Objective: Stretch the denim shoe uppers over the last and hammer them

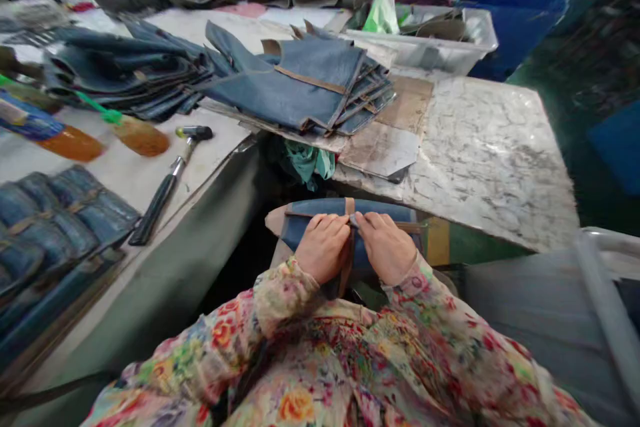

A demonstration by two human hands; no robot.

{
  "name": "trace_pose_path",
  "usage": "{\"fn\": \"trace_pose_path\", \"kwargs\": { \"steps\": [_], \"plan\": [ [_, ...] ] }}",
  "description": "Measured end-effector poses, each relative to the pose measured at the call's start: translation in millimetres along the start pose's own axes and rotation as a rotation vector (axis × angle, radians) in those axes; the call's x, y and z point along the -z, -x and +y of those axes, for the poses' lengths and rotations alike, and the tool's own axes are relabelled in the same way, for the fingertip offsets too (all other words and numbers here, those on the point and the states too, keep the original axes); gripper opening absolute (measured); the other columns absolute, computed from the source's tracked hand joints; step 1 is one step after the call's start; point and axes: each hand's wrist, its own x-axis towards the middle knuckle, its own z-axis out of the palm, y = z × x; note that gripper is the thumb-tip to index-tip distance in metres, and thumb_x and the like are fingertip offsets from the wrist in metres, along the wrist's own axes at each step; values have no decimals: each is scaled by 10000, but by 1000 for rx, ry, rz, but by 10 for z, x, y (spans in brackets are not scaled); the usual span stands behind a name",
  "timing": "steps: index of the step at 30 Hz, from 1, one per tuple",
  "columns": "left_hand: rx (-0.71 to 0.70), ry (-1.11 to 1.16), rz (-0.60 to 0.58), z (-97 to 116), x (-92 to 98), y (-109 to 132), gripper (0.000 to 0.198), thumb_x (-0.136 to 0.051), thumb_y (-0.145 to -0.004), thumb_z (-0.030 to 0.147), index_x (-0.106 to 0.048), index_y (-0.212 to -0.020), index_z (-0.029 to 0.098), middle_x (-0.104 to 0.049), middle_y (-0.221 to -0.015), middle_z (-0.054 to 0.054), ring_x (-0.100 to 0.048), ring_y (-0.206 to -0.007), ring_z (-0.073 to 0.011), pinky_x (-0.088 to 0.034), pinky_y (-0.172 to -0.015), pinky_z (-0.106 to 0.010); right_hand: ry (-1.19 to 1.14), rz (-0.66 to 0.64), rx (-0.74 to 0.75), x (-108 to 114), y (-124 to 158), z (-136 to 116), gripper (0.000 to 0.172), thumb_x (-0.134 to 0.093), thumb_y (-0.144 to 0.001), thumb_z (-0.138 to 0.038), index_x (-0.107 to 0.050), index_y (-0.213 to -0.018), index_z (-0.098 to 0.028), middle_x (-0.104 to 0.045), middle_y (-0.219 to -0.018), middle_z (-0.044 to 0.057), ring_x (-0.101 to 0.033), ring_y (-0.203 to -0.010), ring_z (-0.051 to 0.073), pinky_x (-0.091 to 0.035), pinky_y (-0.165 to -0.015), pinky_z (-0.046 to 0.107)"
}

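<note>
Both hands rest side by side on a blue leather piece (pixel 320 208) laid over a rounded support in front of me. A tan strip (pixel 349 205) runs down its middle. My left hand (pixel 323 245) presses the piece left of the strip, fingers curled. My right hand (pixel 384 245) presses it on the right, fingertips pinching at the strip's upper part. The sleeves are floral.
A stack of blue leather pieces (pixel 300 83) lies on a board ahead. More blue pieces (pixel 55 220) lie at the left beside a hammer (pixel 167 183) and two glue brushes (pixel 135 133). A marble slab (pixel 480 147) is at the right, a clear bin (pixel 430 40) behind it.
</note>
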Motion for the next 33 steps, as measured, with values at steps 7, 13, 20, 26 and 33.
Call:
{"fn": "trace_pose_path", "kwargs": {
  "steps": [7, 13, 20, 26, 33],
  "plan": [
    [10, -8, 117, -57, 4, 121, 287, -415, -875, 229, -540, -1132, 195, -584, -1184, -16, -503, -1078, -163, -276, -990, -349, -223, 160, 135, -88, 0, 215, 305, -422, -871, -184, -578, -1128, -126, -573, -1110, 82, -487, -986, 206, -438, -897, 333],
    [46, -53, 130, -153, 67, 225, 302, -420, -862, 212, -551, -1132, 185, -590, -1175, -39, -512, -1075, -171, -279, -990, -360, -307, 248, 261, 54, -20, 230, 313, -426, -870, -192, -579, -1136, -131, -575, -1133, 70, -487, -1006, 195, -427, -912, 338],
    [32, -77, 130, -192, 19, 286, 320, -405, -877, 214, -533, -1168, 177, -574, -1194, -46, -483, -1114, -166, -274, -1010, -345, -257, 168, 335, -58, -64, 41, 308, -409, -878, -194, -590, -1120, -134, -588, -1115, 69, -490, -967, 199, -450, -889, 338],
    [70, -87, 107, -337, 72, 367, 324, -401, -885, 222, -525, -1182, 176, -582, -1179, -49, -485, -1107, -171, -276, -1003, -348, -273, 148, 338, -73, -215, -94, 304, -406, -880, -195, -595, -1115, -158, -594, -1108, 65, -498, -963, 193, -451, -889, 327],
    [170, -90, 93, -551, 244, 519, 304, -386, -893, 220, -537, -1154, 183, -592, -1155, -55, -508, -1068, -175, -321, -946, -348, -275, 16, 381, -22, -476, -406, 322, -376, -891, -200, -563, -1151, -171, -562, -1159, 68, -485, -1000, 185, -441, -876, 308]
  ]
}}
